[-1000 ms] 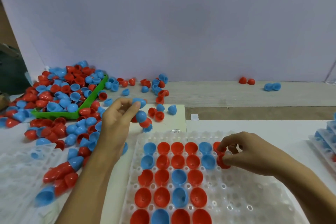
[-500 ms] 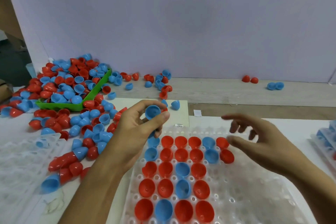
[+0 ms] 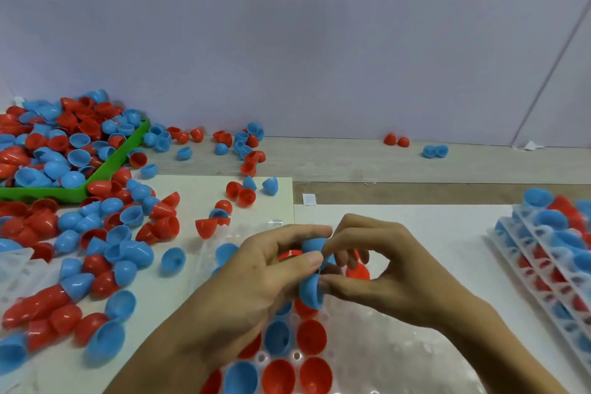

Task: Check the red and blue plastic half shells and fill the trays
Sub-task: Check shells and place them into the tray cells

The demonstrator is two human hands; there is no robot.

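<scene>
Gripping two blue shells [image 3: 311, 289] above the tray [image 3: 399, 352], both hands' fingers [image 3: 307, 261] pinch them, lower dome pointing down.

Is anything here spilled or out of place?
Yes. Red and blue half shells have spilled past the green bin across the table, and a few strays lie far off by the wall. Both hands hold blue shells over the clear tray.

No readable text, labels, brand names, numbers or signs appear anywhere in this view, including on the half shells, trays, wall and surface around both hands.
</scene>
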